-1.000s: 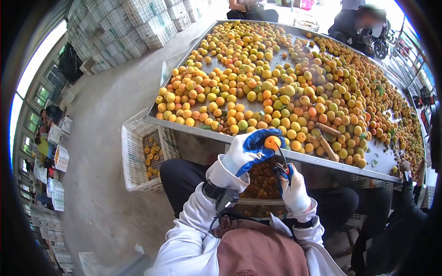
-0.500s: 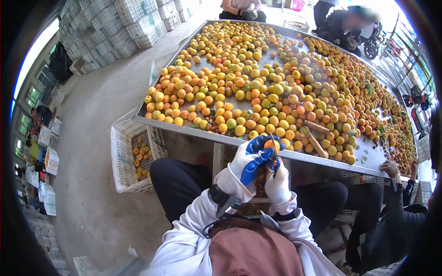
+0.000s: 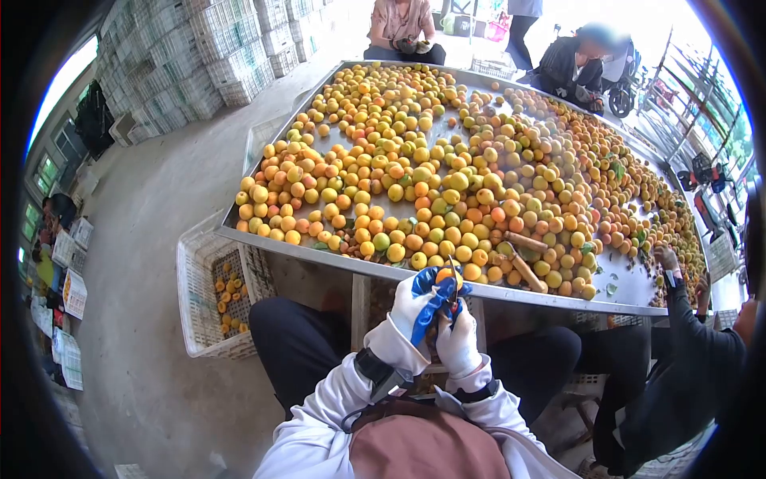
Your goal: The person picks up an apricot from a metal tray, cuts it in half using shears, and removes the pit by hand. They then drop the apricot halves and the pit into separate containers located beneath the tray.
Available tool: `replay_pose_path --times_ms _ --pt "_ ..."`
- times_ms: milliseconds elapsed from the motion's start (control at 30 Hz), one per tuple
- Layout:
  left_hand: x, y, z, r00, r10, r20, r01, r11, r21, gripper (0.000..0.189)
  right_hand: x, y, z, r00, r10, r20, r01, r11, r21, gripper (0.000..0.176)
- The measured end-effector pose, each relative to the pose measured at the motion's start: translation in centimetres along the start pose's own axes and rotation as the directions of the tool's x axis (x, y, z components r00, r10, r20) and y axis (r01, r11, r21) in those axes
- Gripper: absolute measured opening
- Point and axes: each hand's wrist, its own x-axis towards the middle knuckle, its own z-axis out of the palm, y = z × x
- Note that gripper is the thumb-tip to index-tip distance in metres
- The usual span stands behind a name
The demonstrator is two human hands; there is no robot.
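My left hand [image 3: 420, 305], in a white glove with blue coating, is closed around an orange-yellow apricot [image 3: 444, 276] near the table's front edge. White-gloved too, my right hand [image 3: 458, 343] is closed just beside it, gripping a small knife [image 3: 453, 270] whose thin blade points up against the fruit. The knife's handle is mostly hidden by the fingers. Just beyond both hands, whole apricots [image 3: 383, 239] cover the metal table [image 3: 335, 259].
A white plastic basket [image 3: 191, 295] with some halved apricots stands on the floor at left. Two brown sticks [image 3: 527, 273] lie among the fruit. A co-worker's arm [image 3: 678, 291] reaches onto the table at right. Two people sit at the far side. Stacked crates [image 3: 175, 64] stand behind.
The view has tilted up slightly, so everything sits lower and further left. My hands keep hold of the apricot and knife. The co-worker's hand at right has moved further over the table.
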Motion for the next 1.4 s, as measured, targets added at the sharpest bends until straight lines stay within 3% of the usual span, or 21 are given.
replay_pose_path --times_ms 67,133,200,233,267,333,400,467,567,633,667,700,733,800,867,933,1000,1133,1300,1367,1400 --pt "0.2 0.1 0.0 0.995 0.099 -0.014 -0.092 0.959 0.267 0.037 -0.2 -0.4 -0.3 1.000 -0.011 -0.002 0.010 0.999 -0.048 0.016" --pt "0.7 -0.3 -1.1 0.961 0.260 0.089 -0.263 0.769 0.582 0.035 -0.4 -0.7 -0.4 0.999 -0.006 0.051 0.008 0.999 -0.041 0.017" --pt "1.1 -0.5 -2.1 0.965 0.257 0.049 -0.225 0.721 0.655 0.035 -0.7 1.2 0.1 0.998 -0.048 0.043 0.049 0.998 -0.032 0.015" --pt "1.2 -0.5 -2.6 0.964 0.262 0.053 -0.232 0.719 0.655 0.035 -0.7 1.9 0.1 0.987 0.073 0.146 -0.112 0.953 0.281 0.017" --pt "1.3 -0.7 -3.2 0.986 0.167 -0.008 -0.136 0.831 0.539 0.033 -0.7 2.5 0.0 0.947 0.153 0.281 -0.288 0.789 0.542 0.020" --pt "1.3 -0.5 -3.0 0.997 0.060 -0.054 -0.033 0.913 0.406 0.032 -0.4 1.5 -0.6 0.961 0.065 0.269 -0.189 0.864 0.467 0.019" --pt "1.2 -0.7 -2.5 0.992 -0.016 -0.127 0.059 0.937 0.345 0.029 -0.4 1.3 -1.5 0.855 0.166 0.491 -0.469 0.651 0.596 0.021" --pt "1.3 -0.8 -2.5 0.998 0.027 -0.048 -0.008 0.937 0.349 0.030 -0.7 3.1 -0.9 0.900 0.168 0.402 -0.401 0.679 0.614 0.020" --pt "1.4 -0.7 -1.9 0.991 0.133 0.026 -0.133 0.918 0.375 0.035 -0.6 0.3 -0.6 0.995 0.072 0.066 -0.089 0.952 0.292 0.015" --pt "1.7 -0.9 -2.3 0.971 0.205 0.124 -0.237 0.890 0.390 0.039 -0.2 1.3 -0.8 0.998 -0.067 -0.013 0.068 0.990 0.127 0.014" --pt "2.4 -1.8 -3.7 0.954 0.270 0.133 -0.299 0.799 0.522 0.039 -0.1 1.1 -1.2 0.994 -0.110 -0.019 0.111 0.991 0.072 0.014" --pt "1.7 -1.0 -2.7 0.960 0.262 0.102 -0.278 0.826 0.490 0.035 -0.2 0.2 -1.5 0.996 -0.073 -0.059 0.076 0.996 0.050 0.014" --pt "1.0 0.0 -1.3 0.965 0.253 0.074 -0.259 0.852 0.455 0.031 0.2 0.5 -1.4 0.967 -0.172 -0.187 0.192 0.977 0.097 0.014" --pt "0.3 0.6 -1.0 0.942 0.326 0.078 -0.312 0.770 0.556 0.029 0.4 1.7 -2.5 0.982 0.138 -0.132 -0.069 0.900 0.431 0.015" --pt "-0.4 1.1 -0.9 0.849 0.459 0.263 -0.434 0.319 0.843 0.028 1.3 -0.4 -4.1 0.990 0.136 -0.041 -0.108 0.908 0.406 0.015" --pt "-0.6 0.9 -0.7 0.847 0.456 0.274 -0.430 0.285 0.856 0.032 2.6 -1.4 -4.5 0.998 0.065 0.020 -0.068 0.937 0.342 0.017" --pt "-0.1 0.7 -1.1 0.668 0.472 0.576 -0.550 -0.209 0.809 0.043 3.5 -2.7 -5.7 0.957 0.170 0.235 -0.249 0.895 0.369 0.025" --pt "-0.3 1.4 -0.7 0.585 0.420 0.694 -0.586 -0.373 0.720 0.048 4.5 -4.3 -7.3 0.904 0.199 0.378 -0.315 0.909 0.274 0.029" --pt "0.1 0.4 -1.3 0.627 0.403 0.667 -0.584 -0.324 0.744 0.046 3.6 -2.1 -5.8 0.905 0.254 0.340 -0.395 0.800 0.452 0.026" --pt "0.1 -0.7 -1.7 0.782 0.448 0.434 -0.530 0.113 0.840 0.043 2.8 -1.1 -4.7 0.928 0.254 0.272 -0.370 0.708 0.602 0.022" --pt "-0.2 -1.1 -1.4 0.784 0.446 0.432 -0.527 0.112 0.842 0.043 2.5 -0.9 -4.1 0.927 0.255 0.274 -0.373 0.705 0.604 0.022"
